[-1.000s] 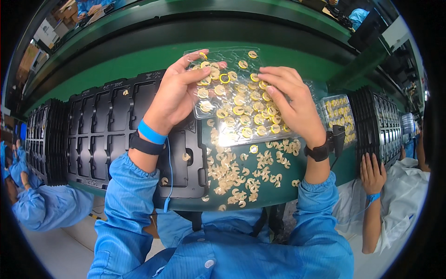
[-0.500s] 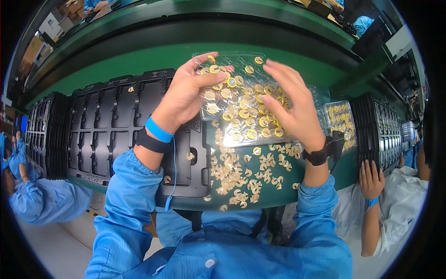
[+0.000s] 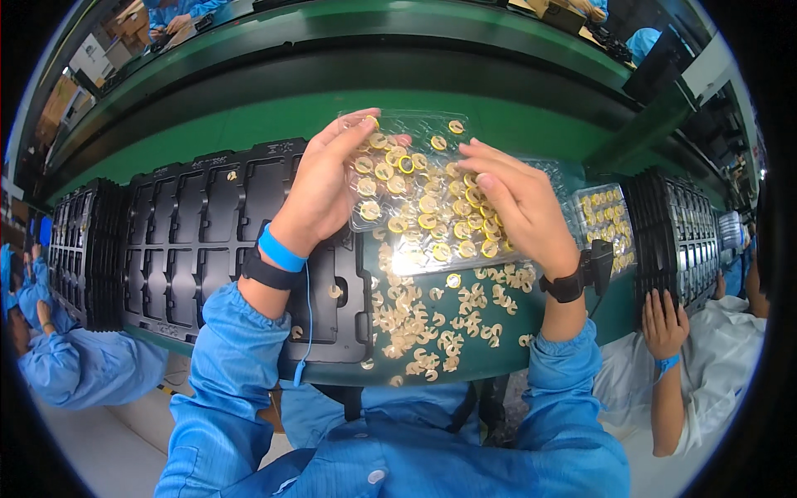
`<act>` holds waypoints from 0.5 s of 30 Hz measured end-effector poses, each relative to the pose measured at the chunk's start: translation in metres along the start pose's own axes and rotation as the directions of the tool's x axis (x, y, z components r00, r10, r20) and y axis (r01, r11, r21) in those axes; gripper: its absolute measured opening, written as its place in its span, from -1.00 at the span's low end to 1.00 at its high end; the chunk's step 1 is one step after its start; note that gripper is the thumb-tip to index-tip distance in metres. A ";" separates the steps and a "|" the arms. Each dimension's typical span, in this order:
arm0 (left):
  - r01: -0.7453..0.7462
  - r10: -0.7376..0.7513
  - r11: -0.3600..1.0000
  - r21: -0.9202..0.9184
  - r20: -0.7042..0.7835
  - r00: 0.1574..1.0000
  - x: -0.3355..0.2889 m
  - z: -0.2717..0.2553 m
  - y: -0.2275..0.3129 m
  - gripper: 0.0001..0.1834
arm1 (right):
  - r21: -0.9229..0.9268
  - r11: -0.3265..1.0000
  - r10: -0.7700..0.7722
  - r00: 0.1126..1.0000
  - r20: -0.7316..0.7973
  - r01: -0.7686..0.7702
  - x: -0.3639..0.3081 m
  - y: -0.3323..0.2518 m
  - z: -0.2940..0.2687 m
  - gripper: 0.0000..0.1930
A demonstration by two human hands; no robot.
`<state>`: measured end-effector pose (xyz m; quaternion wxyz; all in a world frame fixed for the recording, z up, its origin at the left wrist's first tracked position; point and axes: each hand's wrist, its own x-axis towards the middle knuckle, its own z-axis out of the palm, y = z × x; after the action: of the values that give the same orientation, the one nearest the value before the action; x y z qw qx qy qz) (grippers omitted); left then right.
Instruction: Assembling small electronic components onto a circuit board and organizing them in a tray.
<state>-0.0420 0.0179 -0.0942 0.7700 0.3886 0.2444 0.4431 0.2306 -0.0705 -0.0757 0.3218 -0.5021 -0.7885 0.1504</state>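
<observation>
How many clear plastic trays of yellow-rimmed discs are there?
3: one tray in your left hand, another tray partly beneath it, a third tray right of your right hand. More may be hidden.

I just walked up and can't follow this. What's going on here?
The person's left hand holds a clear plastic tray bearing round yellow-rimmed pieces. The right hand is close by on the right, over similar pieces; whether it touches any is unclear. Loose pale C-shaped pieces lie on the green table in front, and a black compartmented tray sits to the left.
</observation>
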 end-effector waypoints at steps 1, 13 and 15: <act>0.001 -0.001 1.000 0.000 0.000 1.000 0.000 0.000 0.000 -0.58 | 0.009 1.000 -0.021 1.000 -0.021 0.021 -0.002 0.002 -0.004 -0.65; -0.015 0.015 1.000 -0.007 0.007 1.000 -0.003 0.009 -0.004 -0.59 | -0.192 0.978 -0.084 0.996 -0.041 0.075 0.013 -0.008 0.014 -0.47; -0.065 0.065 0.996 0.056 0.000 0.998 -0.002 0.009 -0.009 -0.59 | -0.206 0.971 -0.129 0.992 -0.013 0.124 0.012 -0.014 0.016 -0.46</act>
<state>-0.0324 0.0102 -0.0962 0.7439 0.4172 0.2446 0.4612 0.2069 -0.0652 -0.0756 0.2875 -0.4832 -0.8259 0.0411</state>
